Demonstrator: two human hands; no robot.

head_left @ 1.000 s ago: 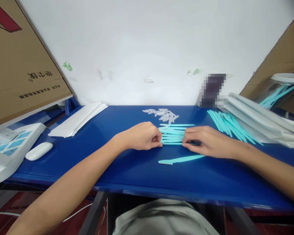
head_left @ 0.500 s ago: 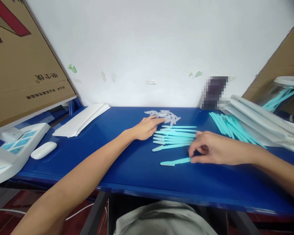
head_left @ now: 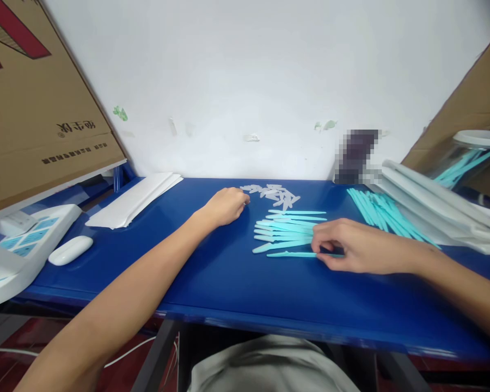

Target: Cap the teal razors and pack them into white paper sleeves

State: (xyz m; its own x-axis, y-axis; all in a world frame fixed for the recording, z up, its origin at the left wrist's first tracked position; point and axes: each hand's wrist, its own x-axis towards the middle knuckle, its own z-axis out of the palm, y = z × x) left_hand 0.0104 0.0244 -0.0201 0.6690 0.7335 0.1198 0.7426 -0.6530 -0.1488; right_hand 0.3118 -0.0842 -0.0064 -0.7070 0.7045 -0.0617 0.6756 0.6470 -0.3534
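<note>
My right hand point(head_left: 337, 245) pinches the handle end of a turquoise eyebrow razor point(head_left: 289, 254), which lies level just in front of a row of similar razors point(head_left: 286, 228). These are laid side by side with their blade ends to the left. Beside a loose pile of small translucent white blade covers point(head_left: 275, 191), my left hand point(head_left: 227, 206) is closed with its fingers curled down. Whatever its fingertips hold, if anything, is hidden.
More turquoise razors point(head_left: 386, 212) lie heaped at right by white packaging sheets point(head_left: 441, 201). Behind stands a clear tub point(head_left: 473, 152). White paper strips point(head_left: 134, 201), a white oval case point(head_left: 71, 250) and a white device point(head_left: 44, 239) occupy the left, below a cardboard box point(head_left: 44, 103).
My left hand has drawn left off the cover pile, and its fingers have curled in. The razor in my right hand has moved back toward the row and turned onto its edge.
</note>
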